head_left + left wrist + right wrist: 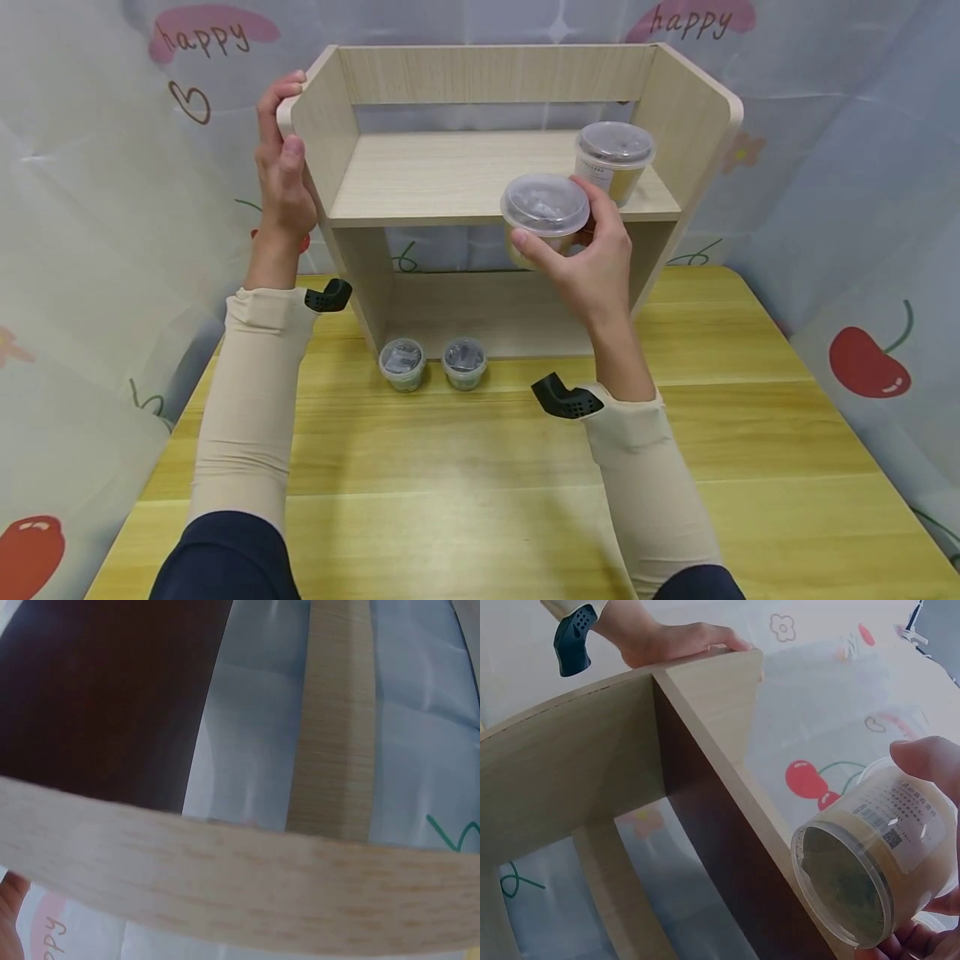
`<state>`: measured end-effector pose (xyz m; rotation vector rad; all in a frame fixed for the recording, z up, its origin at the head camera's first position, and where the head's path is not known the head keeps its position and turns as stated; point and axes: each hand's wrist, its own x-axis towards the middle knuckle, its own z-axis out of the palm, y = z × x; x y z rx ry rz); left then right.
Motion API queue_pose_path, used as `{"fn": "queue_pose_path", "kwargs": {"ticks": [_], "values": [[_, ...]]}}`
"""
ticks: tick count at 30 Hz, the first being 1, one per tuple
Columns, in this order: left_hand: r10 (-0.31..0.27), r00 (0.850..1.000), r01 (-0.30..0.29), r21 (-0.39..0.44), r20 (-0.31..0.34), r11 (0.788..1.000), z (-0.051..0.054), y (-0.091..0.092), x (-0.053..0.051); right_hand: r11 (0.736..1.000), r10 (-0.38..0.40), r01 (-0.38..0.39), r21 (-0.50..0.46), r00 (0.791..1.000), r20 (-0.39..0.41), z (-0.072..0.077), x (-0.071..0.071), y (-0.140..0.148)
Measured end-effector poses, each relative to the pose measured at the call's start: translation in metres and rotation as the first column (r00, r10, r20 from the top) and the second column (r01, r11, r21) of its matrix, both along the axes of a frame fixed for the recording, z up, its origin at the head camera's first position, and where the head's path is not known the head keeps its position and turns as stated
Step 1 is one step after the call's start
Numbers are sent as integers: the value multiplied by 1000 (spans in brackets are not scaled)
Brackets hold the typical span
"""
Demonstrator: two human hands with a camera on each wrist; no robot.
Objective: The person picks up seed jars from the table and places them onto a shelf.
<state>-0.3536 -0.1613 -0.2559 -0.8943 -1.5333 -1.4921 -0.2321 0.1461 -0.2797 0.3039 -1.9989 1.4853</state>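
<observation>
A pale wooden two-tier shelf unit (450,179) stands on the table. My left hand (283,179) grips the upper front of its left side panel, whose edge (225,881) crosses the left wrist view. With thumb and fingers, my right hand (600,267) holds a lidded clear plastic tub (546,207) in front of the upper board, towards the right. Yellowish contents and a printed label show on the tub (885,855) in the right wrist view. Behind it, a similar lidded tub (615,154) stands upright at the right of the upper board.
Two small lidded cups (402,365) stand side by side at the front foot of the unit, towards its left. The yellow wooden table (465,483) stretches out before them. Printed curtains (855,208) hang behind and on both sides.
</observation>
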Motion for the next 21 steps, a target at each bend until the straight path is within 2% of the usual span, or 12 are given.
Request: {"fn": "queue_pose_path", "kwargs": {"ticks": [11,21], "values": [[-16,1000,16,-2,-3,1000,0,2,0,1000,14,-14,-5,1000,12,3,-7,-3],[-1,1000,1,-3,1,1000,0,1,1,1000,28,-28,10,999,-24,5,-11,-5]]}}
